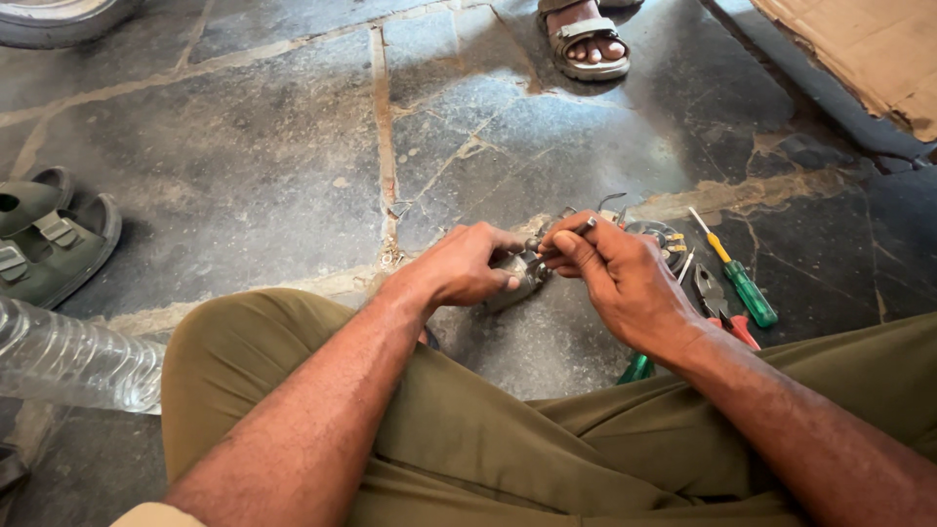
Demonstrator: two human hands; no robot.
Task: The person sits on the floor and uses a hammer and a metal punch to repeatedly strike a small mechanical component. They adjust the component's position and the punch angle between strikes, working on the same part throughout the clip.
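Grey metal, a small greasy machine part point(517, 273), was held just above the cracked stone floor point(293, 176), clamped in the closed left hand point(464, 268); the right hand point(610, 273) was pinched shut on a thin metal tool point(576, 230) set against it. A green-handled screwdriver point(742, 283) and red-handled pliers point(720, 307) lay nearby. The part was judged best kept steady, the tool pressed squarely, lightly

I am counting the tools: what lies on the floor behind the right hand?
Behind the right hand lie a green-handled screwdriver, pliers and a round part with wires. The hand covers part of these.
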